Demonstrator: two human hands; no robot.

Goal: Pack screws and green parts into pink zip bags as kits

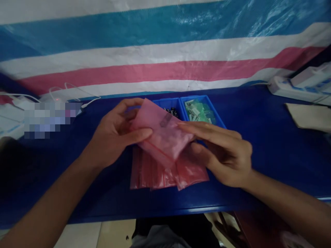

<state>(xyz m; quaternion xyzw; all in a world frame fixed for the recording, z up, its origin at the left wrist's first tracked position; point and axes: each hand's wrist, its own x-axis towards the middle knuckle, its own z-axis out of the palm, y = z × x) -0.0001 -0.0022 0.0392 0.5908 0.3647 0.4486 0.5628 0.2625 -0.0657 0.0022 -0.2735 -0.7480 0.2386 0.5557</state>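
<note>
Between the fingers point(141, 135) sits a pink bag point(164, 132).

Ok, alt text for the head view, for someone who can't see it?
A left hand holds a pink bag while the right hand touches its edge, over more pink bags on a blue table. Behind sit two blue trays of small parts, before a striped sheet.

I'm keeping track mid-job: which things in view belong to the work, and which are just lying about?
Likely part of the work:
pink bag in left hand, right hand against it
other pink bags below
blue trays with small parts

Seemingly just lying about:
white cable, left
white power strip, right
pale flat piece, right
</note>
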